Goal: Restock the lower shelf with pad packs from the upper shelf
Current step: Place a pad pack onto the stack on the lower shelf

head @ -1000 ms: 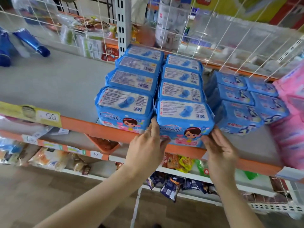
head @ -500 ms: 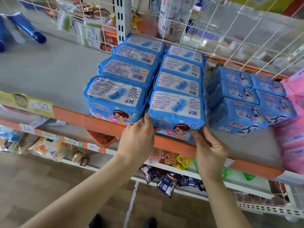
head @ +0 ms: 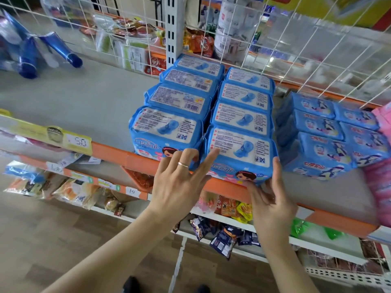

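Two hands flanking front pad pack (head: 241, 153), left hand (head: 179, 182) splayed on its left side, right hand (head: 270, 199) slack-fingered on its right

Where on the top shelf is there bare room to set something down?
The widest bare patch is the grey shelf left of the two rows of blue pad packs, between them and the blue tubes. A slim strip lies before the darker blue packs. Pink packs crowd the right end.
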